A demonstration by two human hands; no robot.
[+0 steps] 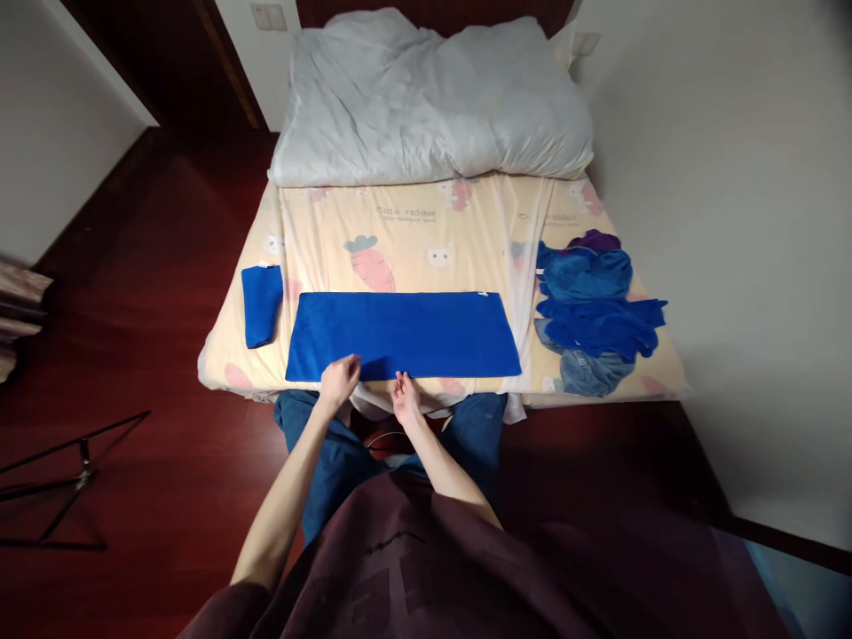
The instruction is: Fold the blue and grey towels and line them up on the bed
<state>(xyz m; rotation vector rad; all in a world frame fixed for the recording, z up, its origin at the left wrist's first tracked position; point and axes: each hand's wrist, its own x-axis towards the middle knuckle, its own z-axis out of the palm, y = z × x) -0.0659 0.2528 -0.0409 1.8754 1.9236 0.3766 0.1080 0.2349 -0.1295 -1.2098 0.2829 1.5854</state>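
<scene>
A blue cloth (406,333) lies flat as a wide rectangle near the bed's front edge, with a small white tag at its far right corner. Over its near edge, left of the middle, is my left hand (341,380), fingers curled together; whether they pinch any fabric is too small to tell. My right hand (404,397) is palm up at the near edge, its fingertips touching the cloth and its fingers slightly bent. A small folded blue cloth (262,306) rests to the left. On the right is a crumpled pile of blue cloths (592,306), with purple and grey-blue pieces in it.
The bed (406,240) has a pale yellow sheet printed with carrots and cats. A grey-white bedding bundle (432,102) spans its far end. A wall (732,222) stands at the right. Black stand legs (83,479) are on the dark red floor at the left.
</scene>
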